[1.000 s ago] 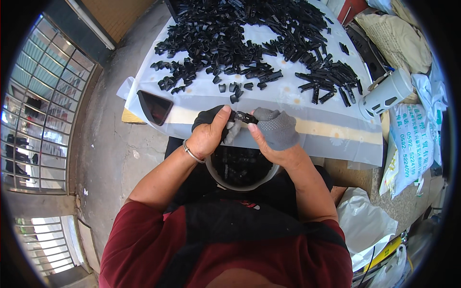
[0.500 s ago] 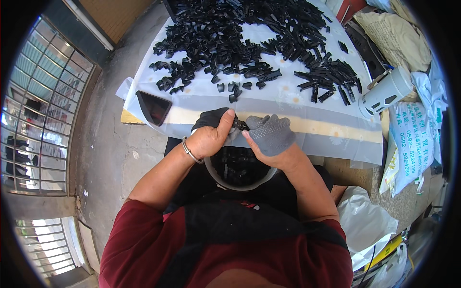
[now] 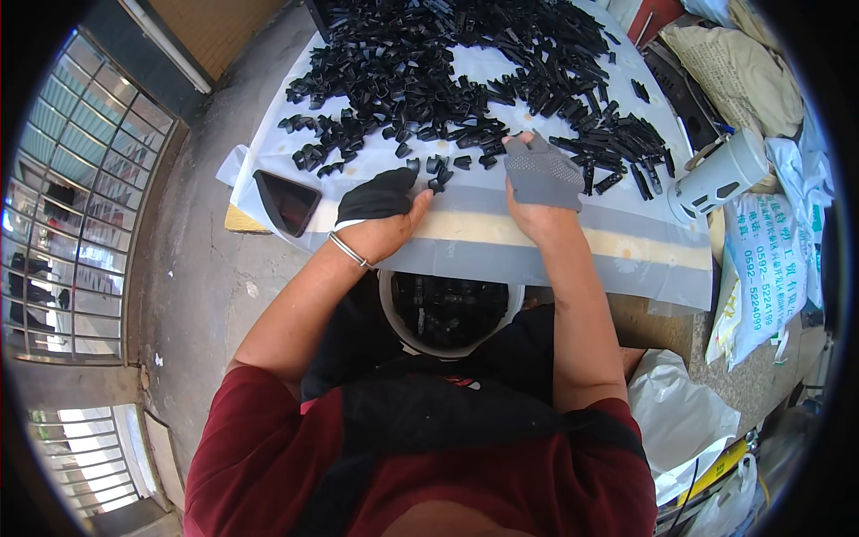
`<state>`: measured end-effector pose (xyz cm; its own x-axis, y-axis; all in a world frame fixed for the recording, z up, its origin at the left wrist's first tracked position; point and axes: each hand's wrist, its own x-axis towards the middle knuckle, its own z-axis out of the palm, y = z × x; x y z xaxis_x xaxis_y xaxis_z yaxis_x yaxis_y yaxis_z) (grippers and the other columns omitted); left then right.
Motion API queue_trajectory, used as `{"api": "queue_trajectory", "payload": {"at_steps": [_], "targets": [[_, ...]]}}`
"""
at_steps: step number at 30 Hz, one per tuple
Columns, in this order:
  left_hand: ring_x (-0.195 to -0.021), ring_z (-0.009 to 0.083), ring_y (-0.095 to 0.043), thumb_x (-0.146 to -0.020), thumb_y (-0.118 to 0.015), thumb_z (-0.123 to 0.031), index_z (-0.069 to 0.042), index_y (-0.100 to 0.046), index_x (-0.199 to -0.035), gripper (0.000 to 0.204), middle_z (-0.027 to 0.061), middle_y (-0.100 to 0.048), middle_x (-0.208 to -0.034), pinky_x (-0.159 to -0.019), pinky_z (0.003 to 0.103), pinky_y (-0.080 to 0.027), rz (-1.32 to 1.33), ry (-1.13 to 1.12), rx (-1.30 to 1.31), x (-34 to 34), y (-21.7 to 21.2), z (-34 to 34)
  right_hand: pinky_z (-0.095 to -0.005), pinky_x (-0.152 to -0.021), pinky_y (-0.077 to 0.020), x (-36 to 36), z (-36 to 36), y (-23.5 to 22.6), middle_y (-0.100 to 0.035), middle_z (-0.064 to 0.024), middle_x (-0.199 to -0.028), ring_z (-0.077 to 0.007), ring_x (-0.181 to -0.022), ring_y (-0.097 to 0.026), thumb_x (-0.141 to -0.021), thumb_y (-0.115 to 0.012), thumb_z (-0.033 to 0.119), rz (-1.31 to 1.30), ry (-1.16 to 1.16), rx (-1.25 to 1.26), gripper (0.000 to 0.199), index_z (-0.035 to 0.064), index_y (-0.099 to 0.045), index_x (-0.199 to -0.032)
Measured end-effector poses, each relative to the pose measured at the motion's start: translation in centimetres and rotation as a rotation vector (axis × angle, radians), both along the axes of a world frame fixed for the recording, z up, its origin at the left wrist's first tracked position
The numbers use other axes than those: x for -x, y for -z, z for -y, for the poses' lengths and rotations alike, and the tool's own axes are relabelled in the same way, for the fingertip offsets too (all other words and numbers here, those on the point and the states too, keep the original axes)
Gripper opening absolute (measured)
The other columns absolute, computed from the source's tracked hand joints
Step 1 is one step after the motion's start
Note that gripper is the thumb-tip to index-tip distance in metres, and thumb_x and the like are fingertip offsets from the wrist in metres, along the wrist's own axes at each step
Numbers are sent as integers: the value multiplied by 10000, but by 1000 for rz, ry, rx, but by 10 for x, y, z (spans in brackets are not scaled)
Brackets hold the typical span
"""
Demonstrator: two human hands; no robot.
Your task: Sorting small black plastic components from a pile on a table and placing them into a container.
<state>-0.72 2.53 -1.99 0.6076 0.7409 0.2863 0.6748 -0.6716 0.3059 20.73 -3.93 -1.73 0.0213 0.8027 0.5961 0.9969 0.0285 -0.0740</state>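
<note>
My left hand, in a black glove with bare fingertips, is low over the near part of the table. Its thumb is apart from its fingers, beside a few small curved black plastic pieces. To the right, my right hand, in a grey dotted glove, reaches forward with extended fingers. Its fingertips are at the near edge of the pile, between the curved pieces and longer black plastic clips. Nothing shows in either hand, though the undersides are hidden. Below the table edge, a pale bucket between my legs contains black parts.
A large heap of black pieces covers the far table. A phone lies at the left corner of the pale tablecloth. On the right stand a white tumbler and printed plastic bags. A barred window is at left.
My hands were together above the bucket, working on a small dark part. They have parted and moved forward over the table, and that part is no longer seen between them.
</note>
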Motion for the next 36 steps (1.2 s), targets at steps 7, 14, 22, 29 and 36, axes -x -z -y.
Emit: {"api": "queue_trajectory", "payload": {"at_steps": [7, 14, 22, 29, 36], "targets": [[-825, 308, -590, -796, -544, -227, -41, -601, -970, 262, 157, -612, -922, -738, 371, -470, -103, 34, 54, -30, 4, -17, -405, -622, -456, -5, -13, 5, -574, -118, -821, -279, -753, -573, -698, -581, 109, 127, 116, 103, 133, 64, -605, -820], [-830, 306, -592, -773, -547, -205, -37, -581, -998, 283, 163, -611, -920, -754, 373, -469, 17, 31, 22, -18, 11, -9, -408, -652, -450, -3, 8, 5, -569, -116, -816, -280, -763, -564, -754, -596, 216, 160, 68, 196, 192, 62, -598, -870], [-891, 312, -589, -763, -529, -258, -30, -594, -1012, 344, 171, -619, -943, -823, 368, -450, 14, -108, 197, -12, -1, -8, -420, -664, -441, 7, -10, 2, -573, -142, -839, -310, -768, -564, -781, -581, 246, 65, 133, 285, 241, 52, -583, -923], [-592, 175, -568, -805, -545, -253, -44, -601, -888, 232, 88, -608, -705, -570, 299, -447, 344, -34, 628, -3, -9, 11, -408, -651, -436, 39, 31, -1, -587, -150, -830, -320, -747, -561, -775, -599, 179, -338, -221, -2, 241, 26, -576, -960], [-649, 237, -570, -890, -429, -276, -54, -568, -946, 268, 114, -588, -804, -624, 300, -456, 317, 258, 591, -1, -15, 33, -380, -638, -443, 57, 42, -9, -599, -105, -828, -296, -750, -569, -760, -632, 195, -224, -235, 200, 267, 40, -575, -969]]}}
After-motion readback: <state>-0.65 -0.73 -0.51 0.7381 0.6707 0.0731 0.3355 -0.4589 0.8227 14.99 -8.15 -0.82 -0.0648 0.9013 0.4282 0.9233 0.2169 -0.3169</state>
